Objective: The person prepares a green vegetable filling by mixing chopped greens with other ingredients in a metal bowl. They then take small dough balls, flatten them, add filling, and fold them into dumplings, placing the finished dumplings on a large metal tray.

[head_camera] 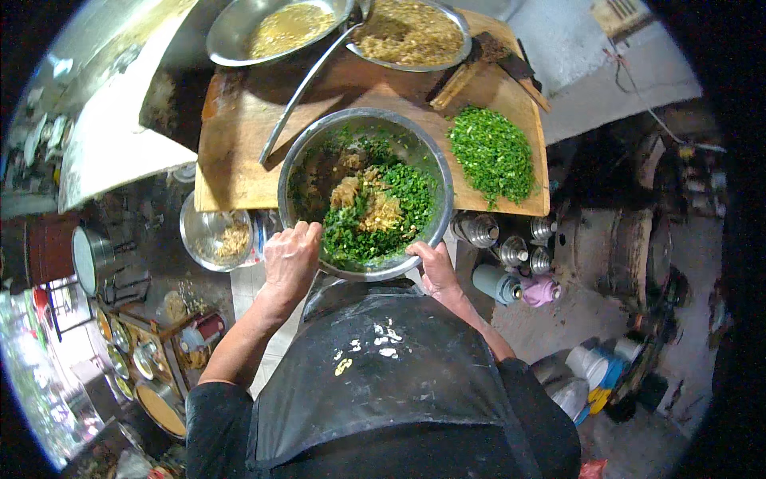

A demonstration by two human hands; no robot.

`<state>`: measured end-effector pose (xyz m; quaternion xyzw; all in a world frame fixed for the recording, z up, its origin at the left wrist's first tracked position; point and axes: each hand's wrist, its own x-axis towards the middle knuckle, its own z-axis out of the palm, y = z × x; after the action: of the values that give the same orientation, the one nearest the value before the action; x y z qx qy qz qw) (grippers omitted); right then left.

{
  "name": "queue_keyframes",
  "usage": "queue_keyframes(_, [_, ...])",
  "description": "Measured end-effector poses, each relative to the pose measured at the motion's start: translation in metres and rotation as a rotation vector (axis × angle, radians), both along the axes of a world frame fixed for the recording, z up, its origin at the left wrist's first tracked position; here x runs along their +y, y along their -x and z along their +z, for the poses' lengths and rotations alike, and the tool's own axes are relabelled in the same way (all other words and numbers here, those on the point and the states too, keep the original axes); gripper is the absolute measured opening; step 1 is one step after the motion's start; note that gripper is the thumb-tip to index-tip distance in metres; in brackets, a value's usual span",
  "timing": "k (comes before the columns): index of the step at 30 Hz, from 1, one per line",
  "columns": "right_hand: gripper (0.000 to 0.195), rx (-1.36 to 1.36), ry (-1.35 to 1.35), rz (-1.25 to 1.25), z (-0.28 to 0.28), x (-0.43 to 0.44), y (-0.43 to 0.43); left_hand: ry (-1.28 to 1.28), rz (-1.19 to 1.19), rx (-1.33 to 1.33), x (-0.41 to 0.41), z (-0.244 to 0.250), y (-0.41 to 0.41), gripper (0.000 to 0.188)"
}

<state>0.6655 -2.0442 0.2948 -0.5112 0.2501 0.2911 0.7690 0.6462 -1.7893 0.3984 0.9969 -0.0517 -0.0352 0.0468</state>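
Note:
A large metal mixing bowl point(365, 276) stands partly on the wooden board point(239, 173) and juts past its near edge towards my apron. Inside it lie chopped greens point(410, 185), a yellowish crumbly heap point(381, 214) and pale brown mash point(345, 191), only partly mixed. My left hand point(292, 254) grips the bowl's near left rim with its fingers curled over. At the near right rim, my right hand point(438, 270) holds on with the thumb inside and the other fingers hidden underneath. A mound of chopped green herbs point(492, 155) rests on the board, right of the bowl.
Along the board's far side stand a metal basin of yellowish liquid point(218, 51) and a basin of brown mash point(413, 33). A long metal ladle handle point(308, 90) slants left of the bowl. Lower left is a smaller bowl point(190, 239); vacuum flasks point(497, 283) stand lower right.

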Motion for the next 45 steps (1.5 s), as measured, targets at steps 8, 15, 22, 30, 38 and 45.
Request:
queue_keyframes(8, [0.017,-0.04,-0.03,0.154,-0.01,-0.005,-0.006,0.192,0.194,-0.056,0.0,0.005,0.026,0.023])
queue_keyframes(15, [0.012,0.077,-0.057,0.242,-0.066,-0.013,-0.019,-0.103,0.141,0.121,-0.047,-0.09,0.042,0.007])
queue_keyframes(22, [0.014,0.103,-0.119,0.294,-0.137,-0.018,-0.01,-0.133,0.33,0.094,-0.048,-0.1,0.045,0.005])
queue_keyframes(30, [0.008,0.163,-0.116,0.413,-0.168,-0.016,-0.012,-0.049,0.249,0.137,-0.061,-0.136,0.05,0.011])
queue_keyframes(38, [0.006,0.238,-0.19,0.414,-0.165,0.006,-0.01,-0.221,0.136,0.118,-0.065,-0.18,0.065,0.007])
queue_keyframes(45, [0.01,0.139,-0.189,0.491,-0.185,0.024,-0.002,-0.108,0.318,0.159,-0.022,-0.148,0.086,0.017])
